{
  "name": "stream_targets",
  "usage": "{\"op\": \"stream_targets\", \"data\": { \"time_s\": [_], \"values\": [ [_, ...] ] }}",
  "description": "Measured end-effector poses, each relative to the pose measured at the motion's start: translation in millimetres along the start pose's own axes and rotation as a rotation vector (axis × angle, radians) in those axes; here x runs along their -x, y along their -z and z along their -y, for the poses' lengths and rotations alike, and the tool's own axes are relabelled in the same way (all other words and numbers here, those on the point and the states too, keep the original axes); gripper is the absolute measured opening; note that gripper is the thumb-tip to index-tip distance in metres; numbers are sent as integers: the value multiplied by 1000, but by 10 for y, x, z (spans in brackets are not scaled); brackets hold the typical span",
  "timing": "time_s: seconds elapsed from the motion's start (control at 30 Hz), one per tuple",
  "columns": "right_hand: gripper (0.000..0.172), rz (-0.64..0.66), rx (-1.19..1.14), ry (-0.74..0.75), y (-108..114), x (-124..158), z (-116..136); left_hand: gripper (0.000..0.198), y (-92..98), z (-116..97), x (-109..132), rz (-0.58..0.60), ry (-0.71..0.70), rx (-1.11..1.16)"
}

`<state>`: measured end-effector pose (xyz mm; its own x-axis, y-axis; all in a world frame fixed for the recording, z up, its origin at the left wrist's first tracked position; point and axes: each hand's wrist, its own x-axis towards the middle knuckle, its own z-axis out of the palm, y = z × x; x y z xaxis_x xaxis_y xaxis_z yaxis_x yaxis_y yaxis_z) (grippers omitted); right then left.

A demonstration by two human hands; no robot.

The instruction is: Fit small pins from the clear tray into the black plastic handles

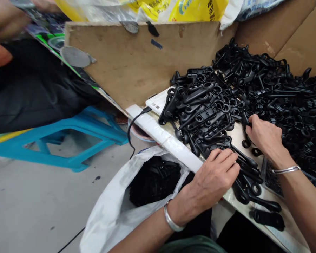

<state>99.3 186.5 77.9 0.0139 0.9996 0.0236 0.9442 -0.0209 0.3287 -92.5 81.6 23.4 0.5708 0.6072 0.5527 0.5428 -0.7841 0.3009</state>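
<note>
My left hand (pixel 218 172) rests with bent fingers on the near edge of a heap of black plastic handle parts (pixel 202 105); what its fingers hold, if anything, is hidden. To its right, my right hand (pixel 265 135) has thumb and fingers pinched on a small black part (pixel 245 119) at the edge of the larger pile. Two small black rings (pixel 256 151) lie just below that hand. Several long black pieces lie near the table's front edge, among them a flat dark one (pixel 269 219).
An open white sack (pixel 105 207) with black parts inside hangs below the table edge strip (pixel 171 142). A wooden board (pixel 137 63) stands behind. A blue stool (pixel 76 130) and a seated person (pixel 34 84) are at left. A black cable (pixel 130 135) crosses the strip.
</note>
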Motion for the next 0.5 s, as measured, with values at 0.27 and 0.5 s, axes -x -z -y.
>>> {"op": "stream_targets", "data": {
  "time_s": [0.27, 0.5],
  "values": [
    [27, -91, -424, -35, 88, 119, -495, 25, 5, -12, 2, -31, 25, 30],
    [26, 17, -776, -164, 228, 373, -640, 14, -7, 5, -72, -145, 63, 38]
  ]
}}
